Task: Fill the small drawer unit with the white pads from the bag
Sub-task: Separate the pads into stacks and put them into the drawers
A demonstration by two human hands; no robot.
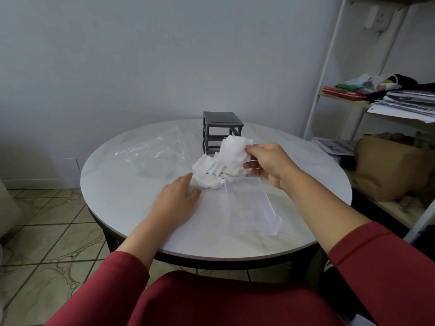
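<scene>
Where right hand [266,164] pinches its edge, white pad [234,152] appears light, limp; edge grip likely suffices. Left hand [179,198] flat, empty.

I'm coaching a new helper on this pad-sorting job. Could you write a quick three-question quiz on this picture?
1. True or false: the right hand pinches a white pad.
2. The clear drawer lies: A) on the table, in front of the grey drawer unit; B) on the floor; C) on the shelf.
3. Fill in: the left hand rests beside the ___ of pads.
Key: 1 true; 2 A; 3 pile.
</scene>
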